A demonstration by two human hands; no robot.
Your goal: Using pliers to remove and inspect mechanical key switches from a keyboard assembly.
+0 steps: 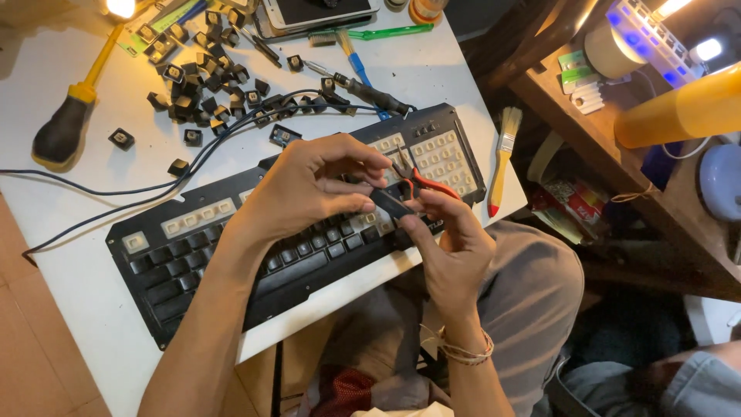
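Just above the keyboard (231,255), both hands meet over its right half. The left hand (309,189) has its fingers curled together, pinching one end of a long black keycap (391,204); the right hand (455,251) comes up from five o'clock, its thumb and forefinger closed on the other end. The keycap's long axis runs from about ten o'clock to four o'clock, so each hand takes an end and neither is clearly nearer. Red-handled pliers (424,183) lie just beyond the keycap at one o'clock, touching or nearly touching the right fingers; I cannot tell whether they are gripped. Loose keycaps (204,81) are scattered at eleven o'clock, with a yellow screwdriver (73,108) far out at ten o'clock and a paintbrush (503,158) at three o'clock.
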